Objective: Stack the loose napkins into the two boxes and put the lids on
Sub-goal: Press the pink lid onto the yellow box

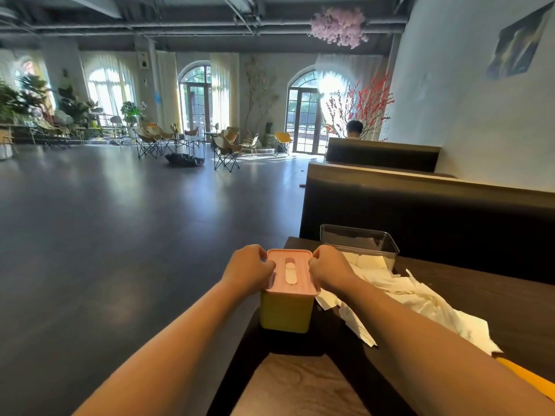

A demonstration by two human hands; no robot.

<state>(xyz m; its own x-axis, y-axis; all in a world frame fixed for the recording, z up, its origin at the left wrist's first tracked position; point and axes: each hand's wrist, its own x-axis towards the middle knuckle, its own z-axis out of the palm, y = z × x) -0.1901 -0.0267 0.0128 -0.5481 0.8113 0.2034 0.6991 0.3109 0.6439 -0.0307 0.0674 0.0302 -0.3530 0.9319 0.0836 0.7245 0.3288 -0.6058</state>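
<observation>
L hand (250,267) & R hand (329,267) are gripping the pink lid (303,283) at its left & right edges, fingers (267,267) curling over the rim. Lid is sitting on the yellow box (285,310), which is standing near the desk (480,295) edge. Open-topped clear box (360,238) w/ napkins inside is standing just behind it, to the right. Loose napkins (420,292) are lying heaped right of the yellow box.

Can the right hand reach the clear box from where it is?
Probably yes. The clear box stands open-topped just beyond the right hand, with only loose napkins lying beside them. The hand grips the lid, so it would have to let go first.
</observation>
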